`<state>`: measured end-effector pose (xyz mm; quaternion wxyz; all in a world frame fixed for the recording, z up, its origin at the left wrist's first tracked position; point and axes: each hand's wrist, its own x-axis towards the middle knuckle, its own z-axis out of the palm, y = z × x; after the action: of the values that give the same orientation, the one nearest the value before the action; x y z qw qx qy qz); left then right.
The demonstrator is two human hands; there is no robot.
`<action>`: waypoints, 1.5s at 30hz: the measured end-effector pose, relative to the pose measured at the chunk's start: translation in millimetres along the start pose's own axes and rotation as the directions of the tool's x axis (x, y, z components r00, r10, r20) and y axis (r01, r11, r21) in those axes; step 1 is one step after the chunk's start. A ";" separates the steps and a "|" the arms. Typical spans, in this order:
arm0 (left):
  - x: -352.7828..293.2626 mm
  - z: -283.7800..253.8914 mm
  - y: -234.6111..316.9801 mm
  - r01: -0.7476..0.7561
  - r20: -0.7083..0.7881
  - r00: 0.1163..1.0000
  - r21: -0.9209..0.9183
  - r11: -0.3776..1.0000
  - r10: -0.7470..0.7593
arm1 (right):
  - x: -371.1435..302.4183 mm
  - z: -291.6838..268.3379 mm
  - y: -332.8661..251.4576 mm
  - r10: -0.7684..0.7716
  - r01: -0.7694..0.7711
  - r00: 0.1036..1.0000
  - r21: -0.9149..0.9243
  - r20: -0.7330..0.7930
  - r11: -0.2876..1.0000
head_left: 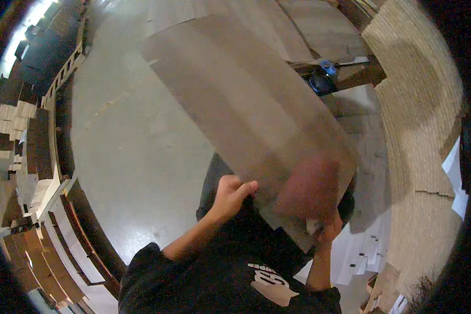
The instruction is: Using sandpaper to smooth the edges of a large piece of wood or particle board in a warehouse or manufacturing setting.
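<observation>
A long, flat brown wood-grain board (246, 99) lies slantwise before me, its near end at my lap. My left hand (233, 196) is closed on the board's left edge, with the thumb on top. At the near right corner is my right hand (329, 230), closed on a reddish-brown flat thing (314, 183) over the board's surface. Motion smears that thing, so I cannot make out its kind, and it partly hides the fingers.
To the right, a large light wood-grain panel (413, 104) stands along my side. A blue and black tool (323, 78) rests beyond the board's right edge. Further boards (324, 26) lie at the far right. Stacked wood pieces (15, 120) and a rack (63, 68) line the left, beyond the grey floor (131, 136).
</observation>
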<state>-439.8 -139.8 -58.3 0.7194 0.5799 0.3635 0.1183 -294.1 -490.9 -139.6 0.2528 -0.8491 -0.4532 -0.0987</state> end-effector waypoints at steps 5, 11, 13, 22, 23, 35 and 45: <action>-4.3 -2.4 30.4 -0.666 0.301 0.628 -0.270 0.696 0.718 | 18.9 -32.7 -38.9 0.491 -0.377 0.864 0.499 -0.115 0.780; 65.6 55.5 22.3 -0.513 0.154 0.845 -0.033 0.858 0.512 | 104.6 -86.4 -40.7 0.439 -0.096 0.729 0.556 -0.526 0.825; 103.1 65.3 -28.2 -0.340 0.050 0.938 -0.057 0.939 0.342 | 145.1 -94.3 -63.7 0.496 0.070 0.730 0.774 -0.470 0.629; 108.5 101.2 -75.4 -0.108 0.056 0.988 -0.408 0.907 0.143 | 147.4 -116.6 -68.8 0.756 -0.147 0.555 0.854 -0.347 0.499; 106.2 95.9 -79.5 -0.066 0.071 0.992 -0.423 0.904 0.106 | 142.4 -115.4 -66.9 0.763 -0.156 0.544 0.852 -0.349 0.500; 118.9 82.5 -111.3 -0.045 0.093 0.992 -0.389 0.920 0.088 | 120.7 -102.0 -53.7 0.831 -0.323 0.508 0.844 -0.227 0.428; 111.8 73.9 -98.8 -0.165 -0.067 0.986 -0.375 0.912 0.151 | 113.4 -95.2 -69.2 0.897 -0.103 0.424 0.978 -0.124 0.184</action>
<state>-336.7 -158.6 -187.6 0.7993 0.4550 0.2988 0.2545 -280.3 -426.7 10.1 0.8188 -0.5673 0.0622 -0.0625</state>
